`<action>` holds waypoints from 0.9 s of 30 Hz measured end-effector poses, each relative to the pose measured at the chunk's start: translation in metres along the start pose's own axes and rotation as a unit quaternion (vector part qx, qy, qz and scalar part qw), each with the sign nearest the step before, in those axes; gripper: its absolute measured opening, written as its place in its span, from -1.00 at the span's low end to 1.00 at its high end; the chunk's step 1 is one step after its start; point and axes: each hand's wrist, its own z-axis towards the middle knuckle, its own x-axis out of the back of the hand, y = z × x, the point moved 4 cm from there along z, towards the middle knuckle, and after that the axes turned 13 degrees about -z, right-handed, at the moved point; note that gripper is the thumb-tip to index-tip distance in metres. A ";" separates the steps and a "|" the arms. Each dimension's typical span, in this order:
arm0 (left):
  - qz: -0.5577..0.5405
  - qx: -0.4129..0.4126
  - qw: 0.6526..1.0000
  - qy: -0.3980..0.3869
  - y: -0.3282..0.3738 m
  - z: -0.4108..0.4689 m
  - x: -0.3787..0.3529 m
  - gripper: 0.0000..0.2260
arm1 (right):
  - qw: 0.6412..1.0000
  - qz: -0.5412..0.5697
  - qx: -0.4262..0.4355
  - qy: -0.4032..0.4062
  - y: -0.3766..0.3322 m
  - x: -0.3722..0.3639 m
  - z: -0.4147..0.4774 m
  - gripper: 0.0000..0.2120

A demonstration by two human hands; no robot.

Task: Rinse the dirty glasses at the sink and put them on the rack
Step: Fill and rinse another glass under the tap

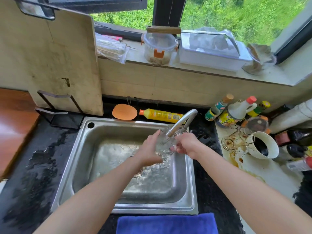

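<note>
You held a clear drinking glass (166, 143) between both hands over the stainless steel sink (76, 149), right under the spout of the curved metal faucet (184, 120), with water splashing in the basin below it. Your left hand (149, 149) lay flat against the glass's left side, its fingers fairly straight and close together, pointing up toward the spout. Your right hand (186, 144) gripped the glass from the other side, its fingers curled round the lower part. Through the water I could not tell which way the glass's mouth faced. To the right of the sink, on the stained white counter (263, 169), two more dirty clear glasses (236, 141) lay tipped over, touching each other, just beside a white cup with a dark inside (264, 146). Behind them stood a cluster of sauce bottles (233, 108). Along the back edge of the sink lay a yellow dish-soap bottle with an orange cap (162, 114) and, to its left, an orange oval sponge (124, 111). A pale wooden cutting board (50, 56) stood upright in a black metal rack (59, 116) at the sink's far left corner. A blue cloth (167, 223) lay at the near edge of the sink.
</note>
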 end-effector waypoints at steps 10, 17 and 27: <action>-0.022 -0.021 0.999 -0.010 -0.004 -0.007 0.033 -0.28 | 0.990 -0.080 0.016 -0.118 -0.018 -0.019 -0.003 -0.90; -0.267 0.113 0.952 -0.098 -0.007 -0.011 0.039 -0.64 | 0.979 -0.101 0.004 -0.179 -0.009 -0.014 0.003 -0.77; -0.219 0.121 0.968 -0.016 -0.004 -0.007 0.031 -0.27 | 0.986 -0.028 -0.022 -0.165 -0.002 -0.015 0.003 -0.83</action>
